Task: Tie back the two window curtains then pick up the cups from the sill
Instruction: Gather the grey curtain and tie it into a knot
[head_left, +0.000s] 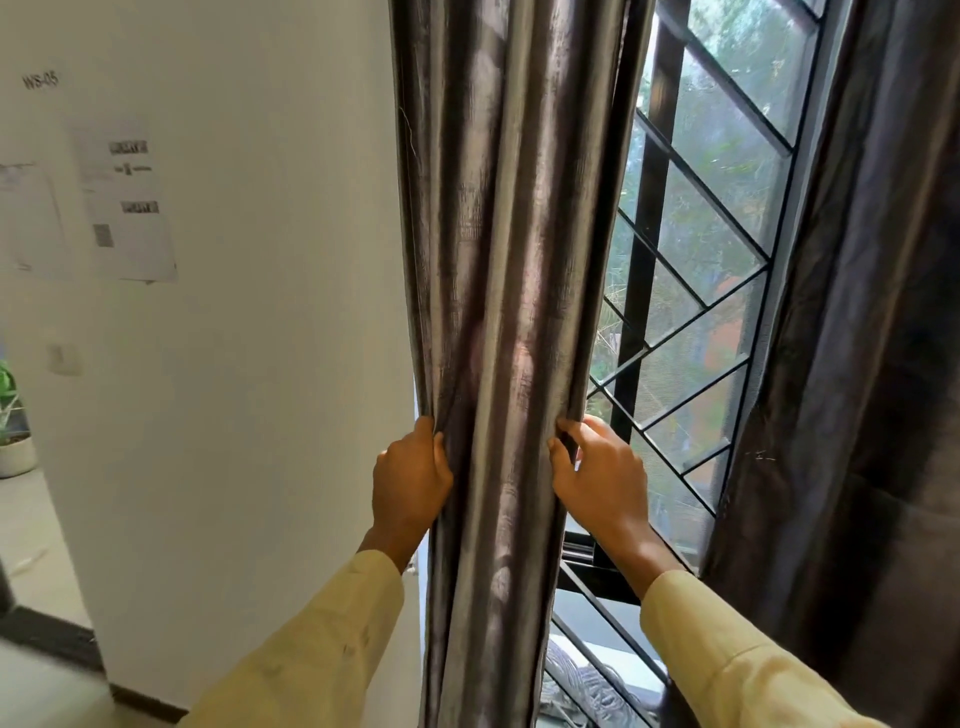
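The left curtain (504, 260) is a shiny grey-brown fabric gathered into a narrow bundle of folds in the middle of the view. My left hand (410, 478) grips its left edge at waist height. My right hand (597, 478) grips its right edge at the same height, so the bundle is squeezed between both hands. The right curtain (857, 364), darker brown, hangs loose along the right side. No cups and no tie-back show in the view; the sill is mostly hidden behind the curtain and my arms.
A window with a black diagonal grille (696, 291) and mesh sits between the curtains. A white wall (260, 312) with taped papers (124, 208) stands on the left. A potted plant (13, 431) sits on the floor at far left.
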